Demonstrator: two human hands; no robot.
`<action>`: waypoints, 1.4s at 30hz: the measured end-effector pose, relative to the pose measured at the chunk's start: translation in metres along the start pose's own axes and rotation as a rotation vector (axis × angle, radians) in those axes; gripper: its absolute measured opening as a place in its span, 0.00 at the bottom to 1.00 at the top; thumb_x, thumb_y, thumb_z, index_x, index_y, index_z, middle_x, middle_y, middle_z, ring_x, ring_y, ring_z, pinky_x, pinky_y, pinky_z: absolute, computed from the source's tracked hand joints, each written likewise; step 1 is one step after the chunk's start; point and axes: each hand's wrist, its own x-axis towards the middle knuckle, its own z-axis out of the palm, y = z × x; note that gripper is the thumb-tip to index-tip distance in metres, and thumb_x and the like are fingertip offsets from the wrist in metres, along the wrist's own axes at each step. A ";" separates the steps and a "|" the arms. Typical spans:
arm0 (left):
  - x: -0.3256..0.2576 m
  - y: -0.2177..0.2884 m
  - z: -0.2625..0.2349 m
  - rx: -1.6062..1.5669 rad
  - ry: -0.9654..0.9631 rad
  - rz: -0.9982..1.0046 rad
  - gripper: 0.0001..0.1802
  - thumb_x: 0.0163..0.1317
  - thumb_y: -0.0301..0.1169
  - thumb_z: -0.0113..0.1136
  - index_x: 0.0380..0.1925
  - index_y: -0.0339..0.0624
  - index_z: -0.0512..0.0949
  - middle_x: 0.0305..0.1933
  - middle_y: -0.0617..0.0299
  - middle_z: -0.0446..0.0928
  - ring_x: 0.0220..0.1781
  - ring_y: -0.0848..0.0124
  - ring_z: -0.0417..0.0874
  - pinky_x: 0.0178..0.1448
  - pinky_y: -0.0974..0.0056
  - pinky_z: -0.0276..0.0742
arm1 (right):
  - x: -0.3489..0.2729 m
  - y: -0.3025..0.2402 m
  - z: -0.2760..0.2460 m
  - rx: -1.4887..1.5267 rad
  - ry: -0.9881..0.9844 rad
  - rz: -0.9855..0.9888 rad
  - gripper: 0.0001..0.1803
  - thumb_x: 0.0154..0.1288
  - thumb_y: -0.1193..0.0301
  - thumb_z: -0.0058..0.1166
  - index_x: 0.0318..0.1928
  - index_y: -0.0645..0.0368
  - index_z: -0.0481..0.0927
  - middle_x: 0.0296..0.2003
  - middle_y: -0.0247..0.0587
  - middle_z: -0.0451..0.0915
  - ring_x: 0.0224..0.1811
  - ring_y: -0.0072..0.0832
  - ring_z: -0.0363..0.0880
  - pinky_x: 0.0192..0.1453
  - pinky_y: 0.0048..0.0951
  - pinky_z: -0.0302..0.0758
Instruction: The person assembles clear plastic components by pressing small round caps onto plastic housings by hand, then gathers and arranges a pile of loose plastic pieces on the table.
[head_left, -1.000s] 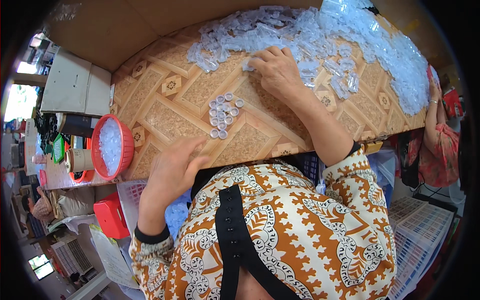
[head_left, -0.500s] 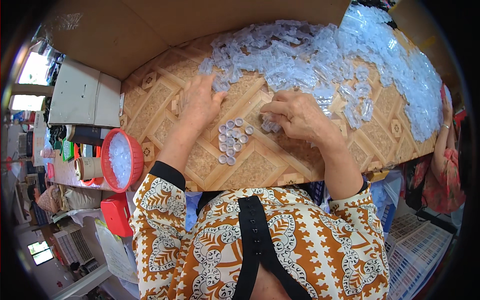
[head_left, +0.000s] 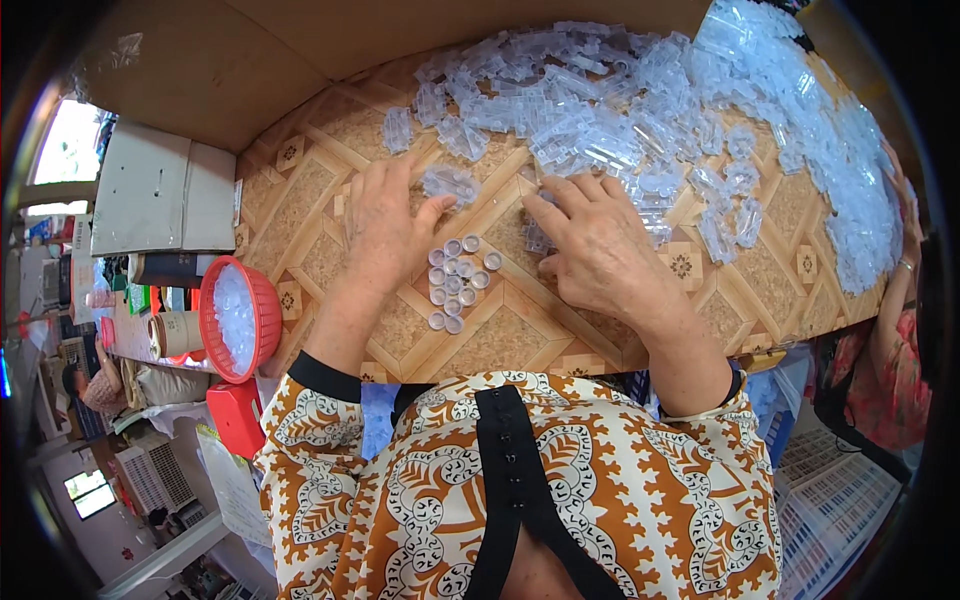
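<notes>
Clear plastic pieces [head_left: 640, 120] lie in a big heap at the far side of the table [head_left: 300, 200], and small round caps [head_left: 455, 282] sit between both hands. The left hand [head_left: 385, 225] lies flat and open, its thumb touching one clear piece [head_left: 450, 182]. The right hand [head_left: 600, 250] is curled over some pieces, and I cannot tell if it grips any; a sleeve could bump the caps and roll them off the edge.

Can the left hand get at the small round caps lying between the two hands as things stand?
Probably yes. The left hand rests on the table right beside the cluster of round caps, its thumb side nearest them, and nothing lies between. The right hand sits apart on the other side.
</notes>
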 end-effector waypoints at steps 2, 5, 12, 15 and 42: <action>0.006 -0.001 -0.002 0.027 -0.091 -0.033 0.30 0.56 0.42 0.73 0.55 0.39 0.77 0.53 0.48 0.78 0.59 0.50 0.76 0.62 0.49 0.72 | 0.003 -0.001 0.003 -0.005 0.042 -0.014 0.24 0.46 0.74 0.65 0.49 0.65 0.80 0.53 0.51 0.80 0.54 0.43 0.76 0.60 0.42 0.68; 0.011 0.005 -0.001 0.023 -0.216 -0.118 0.34 0.57 0.45 0.72 0.60 0.38 0.75 0.56 0.47 0.78 0.62 0.50 0.74 0.64 0.49 0.71 | 0.002 0.002 0.008 -0.024 0.070 -0.033 0.18 0.46 0.76 0.60 0.42 0.66 0.81 0.49 0.52 0.80 0.51 0.43 0.77 0.58 0.41 0.68; 0.017 -0.005 0.003 -0.045 -0.159 -0.286 0.34 0.60 0.41 0.68 0.64 0.39 0.73 0.63 0.45 0.75 0.66 0.49 0.72 0.70 0.49 0.68 | 0.003 -0.002 0.001 -0.066 -0.118 0.000 0.26 0.46 0.71 0.67 0.49 0.62 0.80 0.52 0.49 0.79 0.53 0.42 0.76 0.59 0.41 0.68; 0.028 0.001 0.008 -0.040 -0.079 -0.154 0.34 0.61 0.44 0.68 0.65 0.41 0.73 0.64 0.47 0.74 0.68 0.50 0.70 0.71 0.48 0.65 | 0.004 -0.002 0.005 -0.096 -0.092 0.010 0.26 0.46 0.70 0.67 0.49 0.62 0.79 0.51 0.48 0.79 0.53 0.41 0.76 0.59 0.41 0.67; 0.004 0.065 -0.003 -0.618 -0.086 0.071 0.39 0.53 0.14 0.64 0.68 0.40 0.66 0.68 0.50 0.66 0.54 0.66 0.76 0.57 0.64 0.81 | 0.007 0.021 -0.014 0.369 0.408 0.050 0.38 0.47 0.81 0.66 0.63 0.63 0.72 0.57 0.54 0.78 0.54 0.51 0.77 0.61 0.46 0.72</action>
